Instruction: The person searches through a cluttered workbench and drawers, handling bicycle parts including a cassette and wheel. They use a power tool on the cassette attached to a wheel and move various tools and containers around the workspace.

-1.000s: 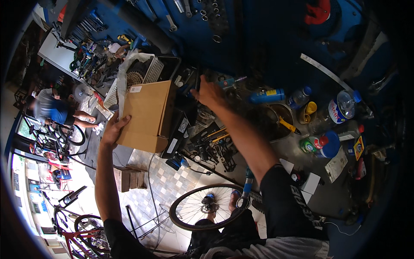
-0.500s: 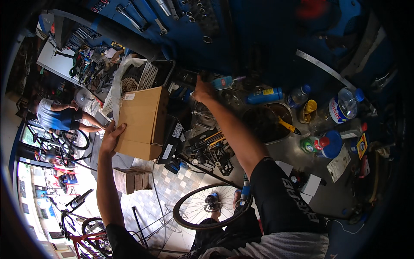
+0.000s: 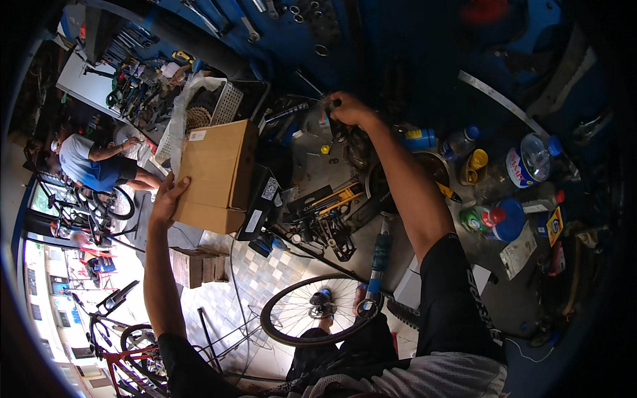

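My left hand (image 3: 167, 202) grips the near left edge of a brown cardboard box (image 3: 215, 174), its thumb on the front face. The box is tilted beside a black box (image 3: 260, 204) bearing white labels. At the far side of the bench, my right hand (image 3: 352, 111) has its fingers curled around something dark that I cannot make out. Dark clutter (image 3: 355, 146) lies just below that hand. A thin rod-like tool (image 3: 308, 83) shows near its fingertips. A small yellow object (image 3: 325, 149) rests on the bench to its left.
A white basket (image 3: 229, 103) holding cassette sprockets stands beyond the box. Bottles, including a blue one (image 3: 419, 138), and a round pan (image 3: 431, 162) occupy the right side. A bicycle wheel (image 3: 322, 310) is below the bench. Another person (image 3: 93, 159) sits at far left.
My right hand has moved rightward along the far side of the bench, and dark items there have shifted, baring bench surface around the small yellow object. My left hand still holds the box, nearly unmoved.
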Motion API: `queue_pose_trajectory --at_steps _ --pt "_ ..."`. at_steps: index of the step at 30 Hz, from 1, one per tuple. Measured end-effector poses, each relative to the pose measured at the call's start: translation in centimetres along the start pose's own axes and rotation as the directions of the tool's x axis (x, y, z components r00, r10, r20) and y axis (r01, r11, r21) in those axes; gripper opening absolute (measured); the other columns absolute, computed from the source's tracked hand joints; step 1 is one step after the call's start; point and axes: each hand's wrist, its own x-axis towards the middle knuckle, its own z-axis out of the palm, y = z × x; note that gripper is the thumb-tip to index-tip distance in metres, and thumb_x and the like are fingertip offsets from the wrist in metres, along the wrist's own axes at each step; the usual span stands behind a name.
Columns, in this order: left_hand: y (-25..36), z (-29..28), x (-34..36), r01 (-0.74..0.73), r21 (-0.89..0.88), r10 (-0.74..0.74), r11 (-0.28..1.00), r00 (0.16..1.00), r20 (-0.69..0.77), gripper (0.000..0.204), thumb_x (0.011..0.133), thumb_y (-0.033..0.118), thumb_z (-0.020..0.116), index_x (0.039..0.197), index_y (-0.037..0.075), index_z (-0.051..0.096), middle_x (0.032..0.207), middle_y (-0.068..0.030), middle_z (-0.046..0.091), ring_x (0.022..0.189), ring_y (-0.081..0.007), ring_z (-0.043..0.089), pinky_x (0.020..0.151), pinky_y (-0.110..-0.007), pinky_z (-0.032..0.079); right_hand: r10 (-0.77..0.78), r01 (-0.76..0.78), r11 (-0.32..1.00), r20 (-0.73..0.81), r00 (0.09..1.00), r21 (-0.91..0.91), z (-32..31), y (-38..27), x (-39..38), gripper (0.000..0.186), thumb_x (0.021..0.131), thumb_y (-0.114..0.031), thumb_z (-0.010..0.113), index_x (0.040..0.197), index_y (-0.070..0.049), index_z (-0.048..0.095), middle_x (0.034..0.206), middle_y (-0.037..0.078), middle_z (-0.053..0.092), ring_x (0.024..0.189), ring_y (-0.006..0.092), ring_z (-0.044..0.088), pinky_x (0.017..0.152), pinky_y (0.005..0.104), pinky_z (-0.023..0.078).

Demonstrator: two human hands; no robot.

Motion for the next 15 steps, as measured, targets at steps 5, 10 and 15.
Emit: queue_pose_trajectory --at_steps 5,10,15 --pt "0.5 0.4 0.3 -0.026 -0.049 0.030 0.998 0.996 0.078 0.078 0.099 0.030 0.075 0.153 -0.011 0.036 0.130 -0.0194 0.065 0.110 -0.0232 0.070 0.089 -0.033 0.059 0.035 -0.035 0.999 -0.002 0.999 -0.041 2.6 -0.1 1.0 0.061 0.083 -0.010 0.075 0.142 -0.003 0.061 0.120 0.020 0.073 0.107 0.0281 0.074 0.080 0.0407 0.062" --pt "-0.2 -0.3 -0.6 -0.003 -0.023 0.004 1.000 1.000 0.017 0.073 0.100 0.029 0.074 0.153 -0.008 0.039 0.131 -0.0188 0.066 0.113 -0.0241 0.071 0.091 -0.034 0.059 -0.132 0.019 0.849 -0.177 0.975 -0.529 8.5 -3.3 -0.3 0.049 0.090 -0.018 0.072 0.137 -0.004 0.065 0.128 0.020 0.072 0.119 0.0340 0.070 0.097 0.0463 0.059" --pt "1.1 1.1 -0.8 -0.011 -0.029 0.012 1.000 0.999 0.034 0.072 0.102 0.028 0.073 0.154 -0.007 0.038 0.131 -0.0182 0.067 0.114 -0.0242 0.071 0.090 -0.034 0.060 -0.407 0.139 0.481 -0.081 0.910 -0.865 11.1 -5.5 0.0 0.039 0.097 -0.020 0.064 0.136 -0.013 0.069 0.140 0.011 0.062 0.140 0.0306 0.050 0.115 0.0496 0.044"
